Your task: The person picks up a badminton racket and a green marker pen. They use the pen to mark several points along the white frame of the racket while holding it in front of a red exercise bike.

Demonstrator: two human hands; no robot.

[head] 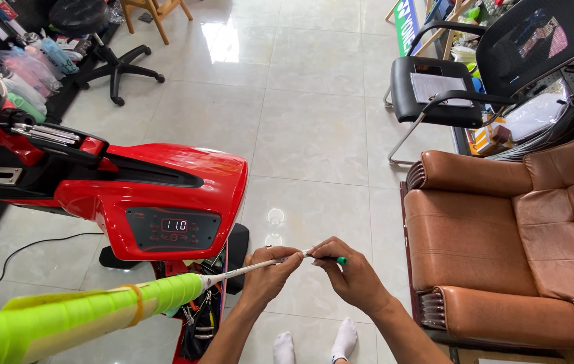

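Fingers of both hands are pinched together on one thin white racket shaft point(250, 268): the left hand point(266, 276) clamps it from below with thumb and forefinger closed, and the right hand point(351, 276) pinches a small green-tipped tool point(330, 259) against the shaft's end, just beside the left fingertips. It looks like fine work at the shaft's tip, marking or picking at it, and the next move would call for the left pinch to hold firm while the right fingers guide the tool precisely. Left of the fingers and above them stands a big red stringing machine point(159, 195) with a dark display panel; its body sits near the left fingers and leaves little room on that side. Right of the fingers, well apart, is a brown leather armchair point(509, 243), and beyond it a black office chair point(482, 67). Far ahead of the fingers sits a second black swivel chair point(108, 40) on the pale tiled floor point(314, 101). Trailing back from the left fingers toward the camera is the racket's handle point(84, 317), wrapped in bright green grip with a yellow band. Below the fingers, two white-socked feet point(314, 345) show.
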